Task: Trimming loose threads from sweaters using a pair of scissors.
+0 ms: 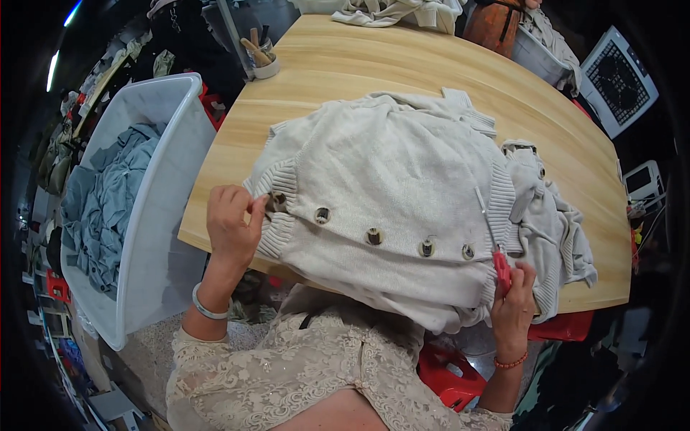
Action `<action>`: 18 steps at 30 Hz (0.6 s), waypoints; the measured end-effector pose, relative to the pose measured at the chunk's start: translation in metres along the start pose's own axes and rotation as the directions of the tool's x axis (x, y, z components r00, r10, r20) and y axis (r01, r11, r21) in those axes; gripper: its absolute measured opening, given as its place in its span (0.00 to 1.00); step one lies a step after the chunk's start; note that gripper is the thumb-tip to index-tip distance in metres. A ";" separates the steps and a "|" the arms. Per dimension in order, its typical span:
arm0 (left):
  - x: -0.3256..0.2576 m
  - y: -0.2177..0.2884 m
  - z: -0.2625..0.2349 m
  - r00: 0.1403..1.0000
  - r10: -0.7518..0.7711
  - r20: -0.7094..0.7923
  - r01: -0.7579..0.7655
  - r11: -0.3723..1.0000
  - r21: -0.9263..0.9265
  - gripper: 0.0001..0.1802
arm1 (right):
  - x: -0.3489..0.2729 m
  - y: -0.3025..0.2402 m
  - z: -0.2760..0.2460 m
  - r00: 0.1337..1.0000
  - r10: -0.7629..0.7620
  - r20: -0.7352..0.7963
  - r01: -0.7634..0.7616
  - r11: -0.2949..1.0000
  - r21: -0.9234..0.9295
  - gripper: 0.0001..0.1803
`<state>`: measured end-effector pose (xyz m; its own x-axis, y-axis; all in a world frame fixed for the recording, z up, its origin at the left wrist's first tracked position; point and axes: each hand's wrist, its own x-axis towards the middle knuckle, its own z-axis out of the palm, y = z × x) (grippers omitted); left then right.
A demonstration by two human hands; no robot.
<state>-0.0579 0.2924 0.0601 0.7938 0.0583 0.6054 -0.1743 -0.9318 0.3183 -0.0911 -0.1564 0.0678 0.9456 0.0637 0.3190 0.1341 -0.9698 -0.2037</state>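
Observation:
A cream knitted cardigan lies spread over the near part of the table, its ribbed bands showing and its lower part hanging over the front edge. Several dark, pale-rimmed buttons run in a row across it. At the left end of this row, my left hand pinches the ribbed edge beside the last button. My right hand is closed round the red handle of slim scissors. Their narrow blades point away from me, over the right ribbed band. The fingers partly hide the handle.
More cream knitwear is heaped right of the cardigan on the wooden table. A white bin of grey-blue garments stands at the left. A small cup with tools sits at the far left corner. Red stools are below.

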 end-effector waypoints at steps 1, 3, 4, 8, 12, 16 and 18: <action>0.001 0.007 0.001 0.998 0.059 -0.020 -0.060 0.998 -0.016 0.08 | 0.001 -0.003 -0.002 0.999 0.004 -0.046 -0.003 0.999 0.038 0.15; 0.001 0.021 0.007 0.992 0.117 0.040 -0.106 0.971 -0.212 0.12 | -0.005 0.004 -0.013 0.967 0.184 0.174 -0.221 0.950 0.222 0.16; 0.000 0.027 0.012 0.988 0.142 0.061 -0.119 0.950 -0.289 0.15 | -0.003 -0.004 -0.020 0.979 0.147 0.139 -0.183 0.939 0.291 0.16; -0.004 0.025 0.031 0.962 0.156 0.226 -0.115 0.976 -0.184 0.21 | 0.005 -0.031 -0.035 0.976 -0.108 0.190 0.038 0.941 0.337 0.18; -0.009 -0.002 0.042 0.978 0.130 0.164 -0.082 0.959 -0.270 0.20 | 0.007 -0.056 -0.034 0.863 -0.262 0.432 0.054 0.898 0.436 0.17; -0.011 -0.026 0.047 0.971 0.154 0.182 -0.096 0.952 -0.292 0.19 | 0.023 -0.100 -0.026 0.756 -0.370 0.540 0.147 0.900 0.410 0.17; -0.008 -0.030 0.042 0.914 -0.077 0.398 0.283 0.824 -0.491 0.16 | 0.034 -0.123 -0.020 0.703 -0.414 0.578 0.207 0.897 0.391 0.16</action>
<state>-0.0341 0.3047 0.0148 0.9710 -0.0181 0.2383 -0.2050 -0.5754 0.7917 -0.0812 -0.0397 0.1224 0.7805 0.5828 -0.2262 0.4320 -0.7644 -0.4786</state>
